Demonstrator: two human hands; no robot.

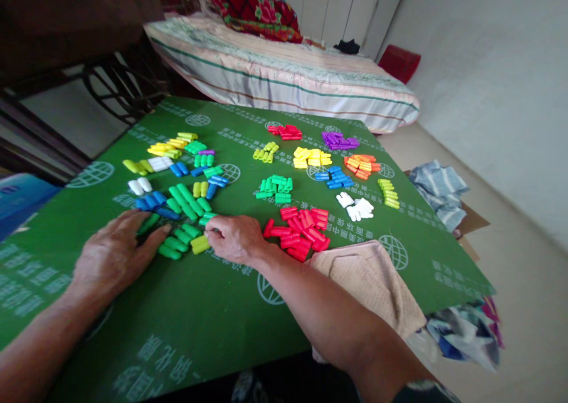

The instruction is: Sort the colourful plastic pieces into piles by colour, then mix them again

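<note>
My left hand (114, 250) rests on the green board, thumb and fingers apart. Between its thumb and fingertips lies a green tube (147, 223). My right hand (235, 237) is closed in a pinch on another small green plastic tube (206, 218). Close by are long green tubes (187, 202), short green tubes (174, 247) and a yellow-green pair (200, 244). Blue tubes (155, 204) and white ones (139, 185) lie beyond my left hand. To the right of my right hand sits a pile of red tubes (305, 230).
Sorted piles of yellow (312, 158), blue (335, 178), white (356, 206), orange (362, 166) and purple tubes (339, 141) spread across the green tabletop (213, 326). A folded beige cloth (368, 279) lies by my right forearm. Behind the table stands a bed (284, 77).
</note>
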